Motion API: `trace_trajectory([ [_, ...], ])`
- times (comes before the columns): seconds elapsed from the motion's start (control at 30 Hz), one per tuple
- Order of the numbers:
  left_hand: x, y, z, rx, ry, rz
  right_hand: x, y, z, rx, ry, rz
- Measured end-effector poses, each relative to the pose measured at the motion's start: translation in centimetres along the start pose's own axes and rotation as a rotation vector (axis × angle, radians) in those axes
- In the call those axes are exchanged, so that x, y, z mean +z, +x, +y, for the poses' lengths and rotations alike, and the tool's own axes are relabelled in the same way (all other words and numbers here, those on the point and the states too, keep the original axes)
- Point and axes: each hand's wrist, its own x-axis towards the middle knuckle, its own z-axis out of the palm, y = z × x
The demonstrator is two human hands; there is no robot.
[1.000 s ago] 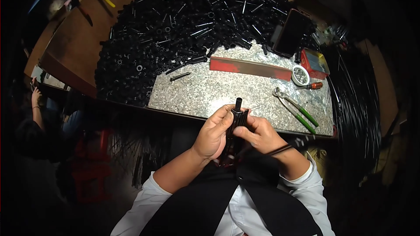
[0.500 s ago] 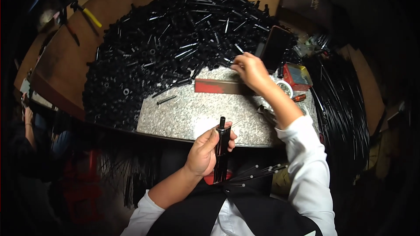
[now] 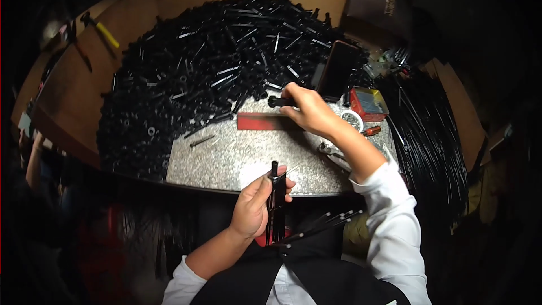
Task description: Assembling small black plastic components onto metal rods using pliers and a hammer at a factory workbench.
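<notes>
My left hand (image 3: 252, 206) is closed around what looks like a black umbrella frame (image 3: 276, 206), held upright below the table's near edge. A short round tube stands out of its top, and thin rods with pale tips (image 3: 327, 223) fan out to the right at its lower end. Over the table, my right hand (image 3: 311, 108) grips a short black tube (image 3: 280, 102) with a thicker end, pointing left. Fingers cover the tube's other end. A flat red and dark bar (image 3: 265, 121) lies just below this hand on the speckled tabletop (image 3: 226, 161).
A big heap of black tubes (image 3: 214, 51) fills the back and left, inside a brown curved wall (image 3: 73, 87). To the right are a phone (image 3: 339, 68), a red box (image 3: 367, 104), a white ring-shaped dish (image 3: 353, 117), an orange-handled tool (image 3: 371, 131) and many thin black rods (image 3: 432, 135).
My right hand has drawn back slightly from the heap's edge, with a black tube now showing in its fingers. The left hand keeps its hold. The whole view has shifted a little.
</notes>
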Motion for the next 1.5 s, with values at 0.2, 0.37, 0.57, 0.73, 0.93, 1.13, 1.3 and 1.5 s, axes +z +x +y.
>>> trace_trajectory([
  [0.2, -0.1, 0.0, 0.1, 0.009, 0.049, 0.002, -3.6, -3.3, -5.8, -0.063, 0.193, -0.133],
  [0.37, 0.3, -0.4, -0.1, 0.011, 0.043, 0.034, -4.5, -5.0, -7.8, -0.134, 0.178, -0.189],
  [0.57, 0.5, -0.5, -0.3, 0.016, 0.027, 0.049, -4.2, -5.0, -8.8, -0.230, 0.355, -0.261],
  [0.73, 0.5, -0.4, -0.5, 0.078, 0.061, 0.072, -3.6, -5.5, -9.6, 0.012, 0.628, -0.257],
  [0.93, 0.2, -0.6, -0.6, 0.094, 0.205, 0.012, -2.5, -5.5, -11.0, 0.275, 0.802, -0.144],
  [1.13, 0.7, -0.6, -0.7, 0.158, 0.280, 0.057, -2.6, -5.6, -11.8, -0.041, 0.363, -0.151],
  [1.3, 0.3, -0.5, -1.0, 0.197, 0.339, 0.051, -2.7, -5.0, -12.2, -0.206, 0.246, -0.182],
  [1.5, 0.8, -0.6, -0.7, 0.159, 0.350, 0.045, -3.5, -4.4, -11.2, -0.104, 0.340, -0.341],
])
